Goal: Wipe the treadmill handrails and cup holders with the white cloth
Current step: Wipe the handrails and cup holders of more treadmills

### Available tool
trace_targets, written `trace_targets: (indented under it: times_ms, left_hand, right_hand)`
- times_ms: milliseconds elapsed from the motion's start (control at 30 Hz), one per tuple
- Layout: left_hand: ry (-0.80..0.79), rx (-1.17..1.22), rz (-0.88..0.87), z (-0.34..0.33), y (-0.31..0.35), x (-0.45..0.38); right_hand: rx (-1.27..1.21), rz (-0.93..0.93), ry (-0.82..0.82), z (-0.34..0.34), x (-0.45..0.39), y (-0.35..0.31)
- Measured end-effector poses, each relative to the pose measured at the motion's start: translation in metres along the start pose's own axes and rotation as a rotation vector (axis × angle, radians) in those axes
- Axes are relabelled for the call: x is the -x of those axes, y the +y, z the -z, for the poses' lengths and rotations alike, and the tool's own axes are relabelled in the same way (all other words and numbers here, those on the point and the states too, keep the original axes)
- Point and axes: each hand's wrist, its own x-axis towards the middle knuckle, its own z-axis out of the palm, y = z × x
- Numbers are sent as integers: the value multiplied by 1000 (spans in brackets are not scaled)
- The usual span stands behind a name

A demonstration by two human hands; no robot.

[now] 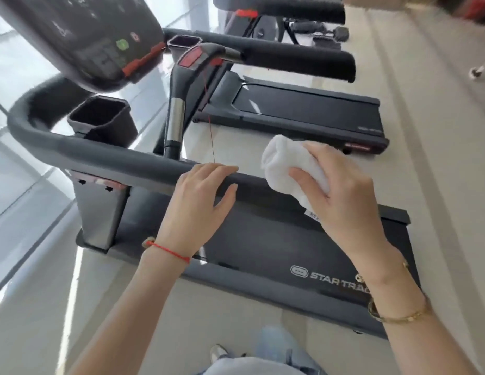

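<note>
The near dark grey handrail (106, 155) of the treadmill runs from the left bend to the right, under both hands. My left hand (198, 201) rests on top of it with fingers relaxed and spread. Just to its right, my right hand (341, 193) grips the bunched white cloth (287, 163) around the rail's end. A black square cup holder (100, 117) sits behind the rail at the left. A second cup holder (183, 43) and the far handrail (290, 55) lie beyond the console.
The console (87, 36) hangs over the upper left. A red safety cord (210, 125) dangles from the centre grip post (176, 115). The treadmill belt deck (263, 239) lies below the rail. Another treadmill (303, 109) stands behind. My leg in jeans (263, 355) is at the bottom.
</note>
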Motion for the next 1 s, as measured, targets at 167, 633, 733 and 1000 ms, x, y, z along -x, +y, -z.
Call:
trace_targets:
  times_ms: [167, 633, 733, 1000]
  left_hand:
    - [-86, 21, -47, -17, -5, -17]
    - [-165, -15, -62, -50, 11, -30]
    - [-142, -18, -42, -48, 8, -30]
    - [-189, -19, -92, -63, 29, -36]
  right_hand:
    - [141, -74, -293, -35, 22, 17]
    - [344, -157, -307, -62, 19, 36]
    - [340, -49, -365, -69, 25, 31]
    - [434, -269, -243, -24, 40, 87]
